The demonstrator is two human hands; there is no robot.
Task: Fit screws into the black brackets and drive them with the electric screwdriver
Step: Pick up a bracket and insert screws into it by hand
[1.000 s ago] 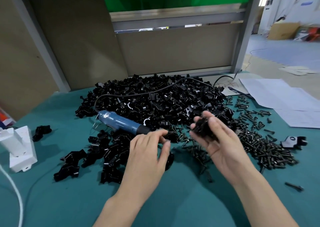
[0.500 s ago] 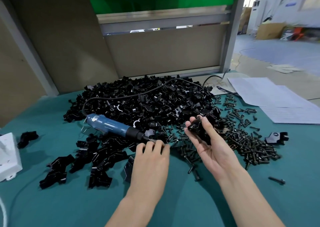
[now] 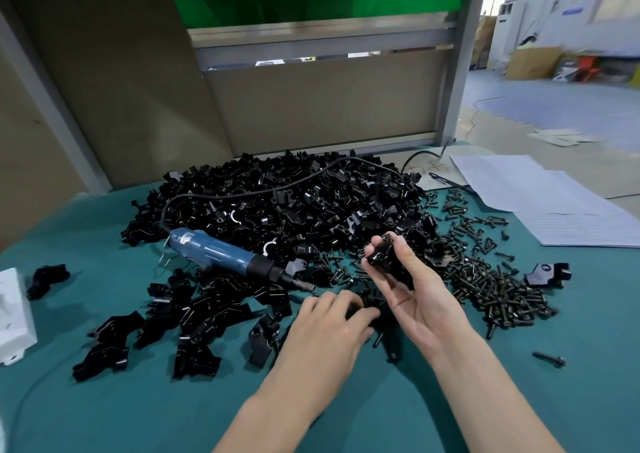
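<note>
The brackets (image 3: 294,203) lie loose in a big black heap at the back of the green table (image 3: 138,411), with a smaller group (image 3: 194,314) spread out nearer on the left and single ones far left (image 3: 46,279) and far right (image 3: 547,274). The screws (image 3: 485,279) lie in a scattered pile to the right of the heap, one stray screw (image 3: 550,359) well apart from it at the near right. The right hand (image 3: 420,300), palm up, grips one bracket (image 3: 388,257) between thumb and fingers, raised above the edge of the screw pile. The left hand (image 3: 329,328) lies palm down with bent fingertips on the screws just below the right hand; I cannot tell whether it pinches one. Half a second ago the left hand lay further left, just below the screwdriver's tip; it has since slid right, while the right hand keeps its hold on the same bracket. The blue screwdriver (image 3: 221,253) lies untouched against the heap's near edge, tip pointing right toward the hands, its cord (image 3: 277,187) running over the heap. A label (image 3: 185,238) near its cord end is too small to read, and the printed lines on the papers (image 3: 540,199) at the far right are illegible. A white block (image 3: 12,314) stands at the left edge.
</note>
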